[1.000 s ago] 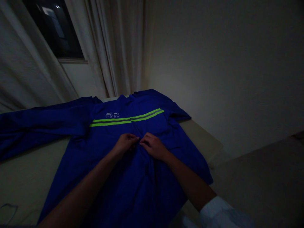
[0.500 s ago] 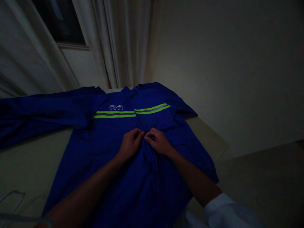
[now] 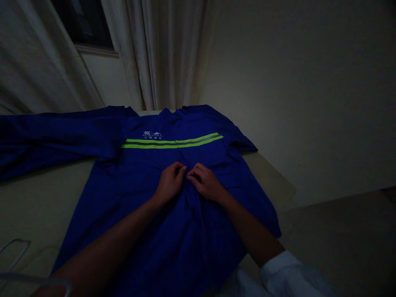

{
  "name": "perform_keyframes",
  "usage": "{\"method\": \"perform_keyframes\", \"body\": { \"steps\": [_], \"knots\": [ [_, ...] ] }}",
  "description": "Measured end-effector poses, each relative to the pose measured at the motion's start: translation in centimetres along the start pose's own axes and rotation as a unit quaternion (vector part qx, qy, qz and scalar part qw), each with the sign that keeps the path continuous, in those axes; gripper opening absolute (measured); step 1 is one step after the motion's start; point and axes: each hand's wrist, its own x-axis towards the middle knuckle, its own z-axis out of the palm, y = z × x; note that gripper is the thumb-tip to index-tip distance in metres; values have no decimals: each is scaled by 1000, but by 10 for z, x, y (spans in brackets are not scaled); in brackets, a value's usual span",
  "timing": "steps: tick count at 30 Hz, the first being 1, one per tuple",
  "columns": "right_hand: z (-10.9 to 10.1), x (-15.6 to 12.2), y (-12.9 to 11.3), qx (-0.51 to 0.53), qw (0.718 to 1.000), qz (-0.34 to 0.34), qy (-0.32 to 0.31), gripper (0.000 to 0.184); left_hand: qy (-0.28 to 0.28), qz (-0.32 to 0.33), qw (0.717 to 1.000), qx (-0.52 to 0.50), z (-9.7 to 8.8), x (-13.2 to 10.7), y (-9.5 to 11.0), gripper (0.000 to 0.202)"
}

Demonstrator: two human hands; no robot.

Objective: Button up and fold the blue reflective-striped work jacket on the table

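Observation:
A blue work jacket (image 3: 133, 194) with two bright green chest stripes (image 3: 171, 141) and a small white logo lies front up on a beige table (image 3: 34, 206). My left hand (image 3: 169, 182) and my right hand (image 3: 204, 181) meet at the middle of the jacket's front, just below the stripes. Both hands are closed, fingertips pinching the fabric along the front opening. What exactly sits between the fingertips is too dark to make out. One sleeve (image 3: 46, 134) stretches far to the left across the table.
Pale curtains (image 3: 163, 53) hang behind the table, with a dark window (image 3: 83, 22) at upper left. A plain wall fills the right side. The table's right edge (image 3: 278, 181) drops to the floor. A thin wire shape (image 3: 15, 251) lies at lower left.
The two halves of the green stripes now line up as one band across the chest. My hands stay pinched together at the jacket's front, shifted only slightly.

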Motion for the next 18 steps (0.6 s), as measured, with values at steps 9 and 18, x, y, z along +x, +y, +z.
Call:
{"method": "perform_keyframes", "body": {
  "steps": [9, 18],
  "knots": [
    [8, 2, 12, 54, 991, 115, 48, 10, -4, 22, 999, -38, 0, -2, 1, 33],
    [7, 1, 13, 65, 989, 105, 80, 11, 5, 9, 998, -67, 1, -1, -1, 34]
  ]
}}
